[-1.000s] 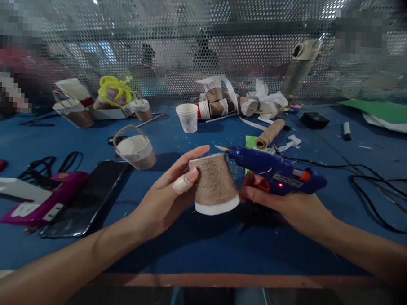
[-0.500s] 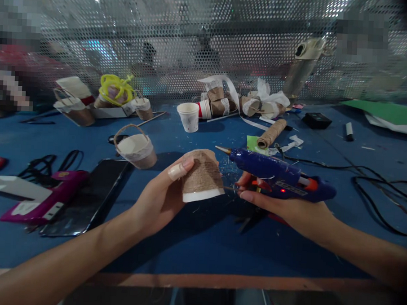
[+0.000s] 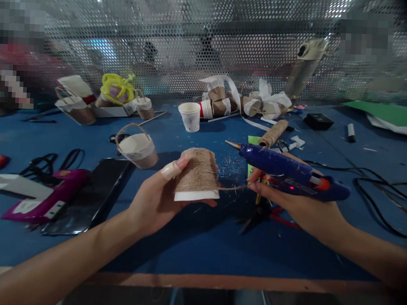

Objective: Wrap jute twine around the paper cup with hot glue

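Upside down in my left hand (image 3: 154, 195) is a paper cup (image 3: 197, 172) wound with brown twine, its white rim bare at the bottom. My left thumb has a bandage and presses on the twine; the other fingers go behind the cup. From the cup a strand of twine (image 3: 234, 188) runs to my right fingertips. My right hand (image 3: 289, 196) is closed around a blue hot glue gun (image 3: 277, 167) with a red light lit, and also pinches that strand. The gun's nozzle points left, above and apart from the cup.
Scissors (image 3: 254, 217) lie below my right hand. A twine roll (image 3: 273, 133), a white cup (image 3: 189, 118) and several small baskets stand farther back. Left are a handled basket (image 3: 139, 152), a phone (image 3: 90, 197) and a purple device (image 3: 49, 199). Black cable (image 3: 367, 191) loops at right.
My right hand and the glue gun have moved right, away from the cup, and the twine strand now stretches longer between them. The cup has shifted slightly left and stands straighter.
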The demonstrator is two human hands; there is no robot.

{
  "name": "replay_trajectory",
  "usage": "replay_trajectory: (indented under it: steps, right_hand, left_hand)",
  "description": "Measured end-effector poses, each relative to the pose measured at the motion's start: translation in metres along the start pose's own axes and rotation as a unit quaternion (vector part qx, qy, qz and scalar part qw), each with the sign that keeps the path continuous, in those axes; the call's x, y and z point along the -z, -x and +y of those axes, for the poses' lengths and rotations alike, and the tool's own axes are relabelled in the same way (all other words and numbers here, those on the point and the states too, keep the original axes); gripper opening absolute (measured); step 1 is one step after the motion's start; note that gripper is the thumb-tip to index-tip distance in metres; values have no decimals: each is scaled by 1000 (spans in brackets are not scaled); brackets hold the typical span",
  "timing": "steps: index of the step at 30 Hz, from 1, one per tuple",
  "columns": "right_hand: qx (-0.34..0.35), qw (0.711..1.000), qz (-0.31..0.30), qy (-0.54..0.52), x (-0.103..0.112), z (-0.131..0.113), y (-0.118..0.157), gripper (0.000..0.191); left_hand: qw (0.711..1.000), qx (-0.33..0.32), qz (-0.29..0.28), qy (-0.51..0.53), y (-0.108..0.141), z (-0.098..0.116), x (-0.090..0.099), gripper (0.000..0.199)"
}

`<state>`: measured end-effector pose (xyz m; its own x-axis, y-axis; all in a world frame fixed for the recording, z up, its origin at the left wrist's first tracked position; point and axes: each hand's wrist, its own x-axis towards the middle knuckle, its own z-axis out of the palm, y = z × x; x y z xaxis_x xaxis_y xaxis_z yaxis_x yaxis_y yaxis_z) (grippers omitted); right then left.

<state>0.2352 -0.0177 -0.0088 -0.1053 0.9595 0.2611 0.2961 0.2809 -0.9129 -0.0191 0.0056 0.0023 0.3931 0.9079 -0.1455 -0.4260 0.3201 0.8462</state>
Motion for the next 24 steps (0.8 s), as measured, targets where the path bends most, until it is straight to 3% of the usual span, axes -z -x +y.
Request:
replay_trajectory:
  steps: [6,10,17,24]
  right_hand:
    - [13,1000,-7,3,2,0,3,14]
    - [73,997,-4,22,6,-1,5,17]
    - [161,976,-137,46,13,6,8,18]
    - [232,959,-110,121,12,10,6,21]
  left_hand:
    - [998,0,49,-48,3,-3,1,39]
    - [998,-33,44,-42,4,-3,2,39]
    - [994,-82,32,-63,5,-3,4,41]
    - [992,-114,4,-53,4,-2,7,45]
